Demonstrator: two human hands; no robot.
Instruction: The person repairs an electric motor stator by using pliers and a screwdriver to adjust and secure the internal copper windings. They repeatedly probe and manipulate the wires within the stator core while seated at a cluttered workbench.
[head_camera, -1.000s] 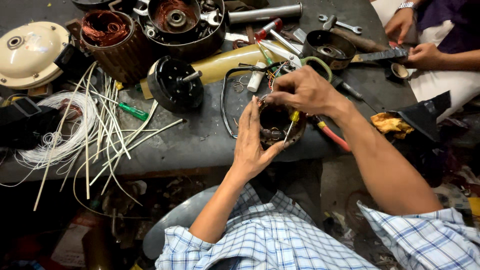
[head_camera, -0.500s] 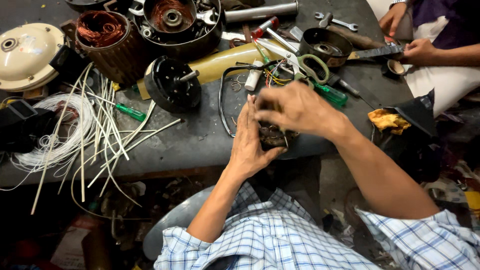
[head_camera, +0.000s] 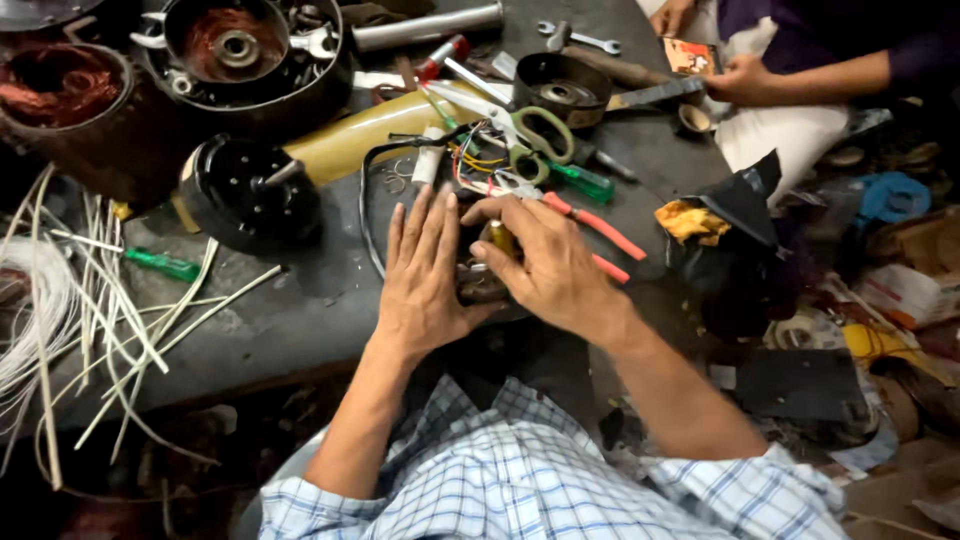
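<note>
Cluttered workbench (head_camera: 300, 300); hands cup small motor part (head_camera: 485, 285); housing (head_camera: 250, 60) holds copper windings.

A blue-and-white checked shirt (head_camera: 530, 470), sleeves rolled up, leaves both forearms bare.

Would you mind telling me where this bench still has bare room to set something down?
The clearest bare patch lies left of the left hand, below the black round motor part and right of the white sleeving strips. A smaller one sits right of the orange-handled pliers. Above both hands, around the scissors, it is crowded.
</note>
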